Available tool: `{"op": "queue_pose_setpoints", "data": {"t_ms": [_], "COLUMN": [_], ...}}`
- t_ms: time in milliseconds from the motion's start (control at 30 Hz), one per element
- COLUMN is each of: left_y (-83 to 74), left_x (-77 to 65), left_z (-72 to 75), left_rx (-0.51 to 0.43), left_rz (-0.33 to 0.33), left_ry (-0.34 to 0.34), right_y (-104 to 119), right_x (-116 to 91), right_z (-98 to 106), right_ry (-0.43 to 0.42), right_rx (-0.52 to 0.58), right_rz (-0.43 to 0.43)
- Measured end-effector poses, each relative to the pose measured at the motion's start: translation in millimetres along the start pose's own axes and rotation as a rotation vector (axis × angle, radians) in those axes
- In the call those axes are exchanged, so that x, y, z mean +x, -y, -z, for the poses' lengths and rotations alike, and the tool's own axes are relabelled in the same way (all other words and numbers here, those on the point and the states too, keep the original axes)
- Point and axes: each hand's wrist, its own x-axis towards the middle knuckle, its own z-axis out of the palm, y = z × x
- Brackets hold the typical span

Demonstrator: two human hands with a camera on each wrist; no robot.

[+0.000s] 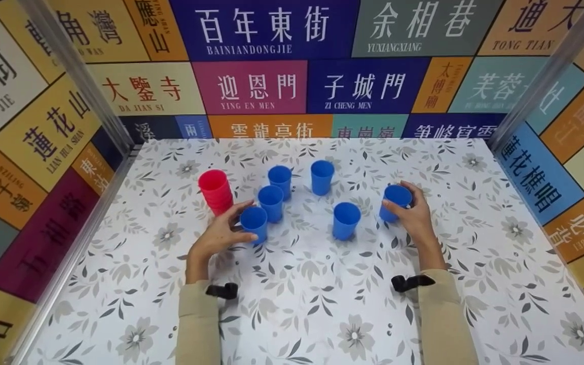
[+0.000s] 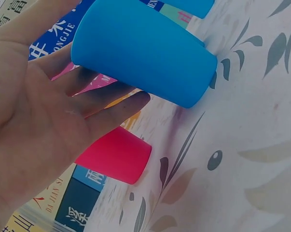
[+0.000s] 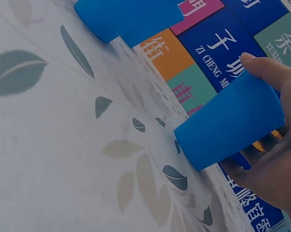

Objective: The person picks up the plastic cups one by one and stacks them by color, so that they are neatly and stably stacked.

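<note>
My left hand [image 1: 218, 234] spans an upright blue cup [image 1: 254, 225], thumb on its near side and fingers by its far side. In the left wrist view, the fingers [image 2: 118, 113] lie spread along that cup. Two more blue cups, a middle one [image 1: 270, 204] and a far one [image 1: 279, 178], line up diagonally behind it. Over on the right, my right hand [image 1: 416, 213] grips another blue cup [image 1: 396, 203] between thumb and fingers. The right wrist view shows the thumb at its rim and its base close to the tabletop.
A stack of red cups [image 1: 216, 190] stands just beyond my left hand. Between the hands are two separate blue cups, one nearer [image 1: 347, 221] and one farther back [image 1: 322, 177]. The leaf-patterned tabletop [image 1: 297, 304] is bounded by panels with printed signs [image 1: 251, 86].
</note>
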Motion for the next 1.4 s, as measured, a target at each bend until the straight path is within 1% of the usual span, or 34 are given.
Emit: {"op": "queue_pose_setpoints", "data": {"t_ms": [233,367,500,667,867,967,1100,1200,1400], "left_y": [0.1,0.1,-0.7,-5.3,-11.9,-14.9,-18.1,-20.6,-24.9], "left_x": [3.4,5.2,5.8,4.6,3.3,3.4,4.6,5.4,6.4], "left_z": [-3.1,-5.1,-5.9,-6.7,-8.0,-9.8,-14.2,-18.5,-27.1], "left_rx": [0.046,0.052,0.053,0.055,0.067,0.081,0.074,0.064,0.086], "left_rz": [0.036,0.042,0.056,0.086,0.079,0.073,0.062,0.053,0.063], "left_ry": [-0.033,-0.057,-0.066,-0.076,-0.087,-0.076,-0.052,-0.028,-0.006], "right_y": [-2.0,-3.9,-3.2,3.2,4.6,1.4,-1.9,-3.7,-5.8], "right_x": [2.3,2.2,1.4,-1.4,-1.7,-0.2,1.3,1.2,1.8], "right_z": [-1.8,-2.0,-0.9,1.5,3.4,3.7,3.1,2.7,1.0], "right_ry": [-0.027,-0.002,0.009,0.002,0.015,0.015,0.009,0.008,0.051], "right_rx": [0.011,0.048,0.097,0.134,0.137,0.126,0.135,0.131,0.133], "right_rz": [-0.004,-0.001,0.000,-0.024,-0.040,-0.035,-0.028,-0.039,-0.048]}}
